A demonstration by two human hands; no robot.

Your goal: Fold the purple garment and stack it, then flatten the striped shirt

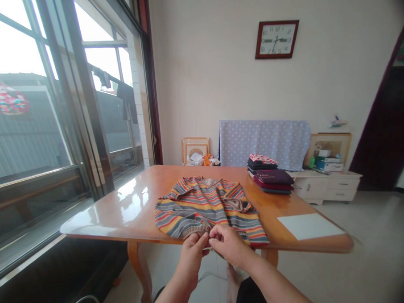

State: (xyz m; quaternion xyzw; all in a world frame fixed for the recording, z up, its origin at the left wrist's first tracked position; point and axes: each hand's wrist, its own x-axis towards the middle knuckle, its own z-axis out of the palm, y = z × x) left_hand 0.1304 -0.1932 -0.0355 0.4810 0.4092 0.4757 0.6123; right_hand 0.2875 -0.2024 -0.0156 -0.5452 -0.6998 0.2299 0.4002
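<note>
Where the tabletop [104,216] ends, lower centre, the left hand [194,250] and right hand [231,244] pinch the shirt [202,205] by its near edge, presumably for easy reach; its body lies spread mid-frame, folded clothes [273,177] apart, right of centre, likely leaving room.

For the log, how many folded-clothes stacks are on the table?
2: a maroon-topped stack and, behind it, a red-and-white-topped stack, both right of the striped shirt.

A framed clock [276,39] hangs on the wall [205,71]
</note>
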